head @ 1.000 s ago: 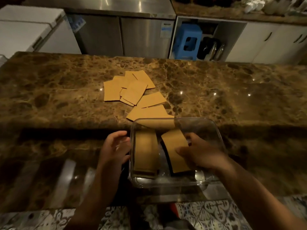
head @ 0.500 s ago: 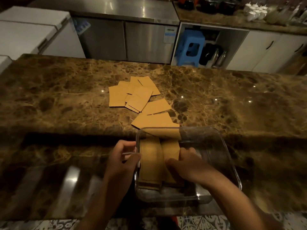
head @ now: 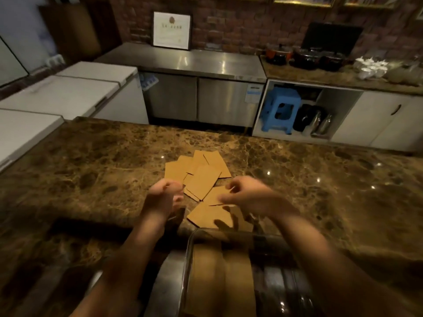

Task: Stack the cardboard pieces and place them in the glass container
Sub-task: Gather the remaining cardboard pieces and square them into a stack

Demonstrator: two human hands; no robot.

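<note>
Several loose brown cardboard pieces [head: 201,179] lie fanned out on the marble counter. The glass container [head: 188,252] stands at the near edge, with two stacks of cardboard [head: 219,282] upright inside it. Both hands are beyond the container, over the loose pieces. My left hand [head: 163,197] hovers at the left edge of the pile, its fingers curled in with nothing visible in them. My right hand [head: 248,195] is on the nearest pieces [head: 212,213], thumb and fingers at the edge of one. Motion blur hides whether it grips that piece.
The brown marble counter [head: 91,179] stretches wide on both sides of the pile. White chest freezers [head: 68,94] stand to the left. Behind the counter are a steel cabinet [head: 196,97], a blue stool [head: 280,108] and white cupboards.
Both hands have left the glass container and reached forward to the loose pieces. The piece held in the container now stands beside the first stack. The camera has tilted up.
</note>
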